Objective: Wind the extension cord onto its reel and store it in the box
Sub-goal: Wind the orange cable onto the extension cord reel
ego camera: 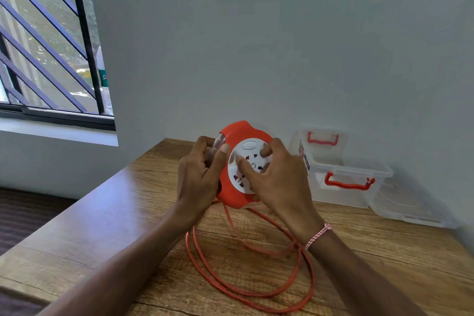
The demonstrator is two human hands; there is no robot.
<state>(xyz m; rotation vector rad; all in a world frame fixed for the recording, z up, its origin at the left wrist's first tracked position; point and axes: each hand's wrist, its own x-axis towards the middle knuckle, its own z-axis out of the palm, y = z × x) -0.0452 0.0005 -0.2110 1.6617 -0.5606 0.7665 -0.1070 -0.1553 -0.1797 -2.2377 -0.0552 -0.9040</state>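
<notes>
— Where's the reel (237,182) right now?

— Centre of the frame, held up above the desk (102,213) in both hands. It's an orange round casing with a white socket face turned toward the person.

— And the hands, what are they doing?

— The left hand (197,179) is wrapped around the reel's left edge, thumb lying up along the front of the orange rim, the other fingers curled round the side. The right hand (277,182) is spread over the white face, fingertips pressed on the sockets, palm covering the lower right of the casing. Both closed on the reel. There's a pink and white bracelet (318,236) on the right wrist.

— Is the cord wound up?

— Not all of it. The orange cord (256,292) drops from the bottom of the reel and lies in several loose loops on the desk, in the lower middle of the frame, between the two forearms.

— The box?

— A clear plastic box (341,174) with red handles stands open at the right of the frame, on the desk against the wall (256,46), just beside the right hand in the picture. Its clear lid (410,208) lies flat on the desk to its right.

— Anything else?

— A window (48,38) with dark bars, upper left.
</notes>
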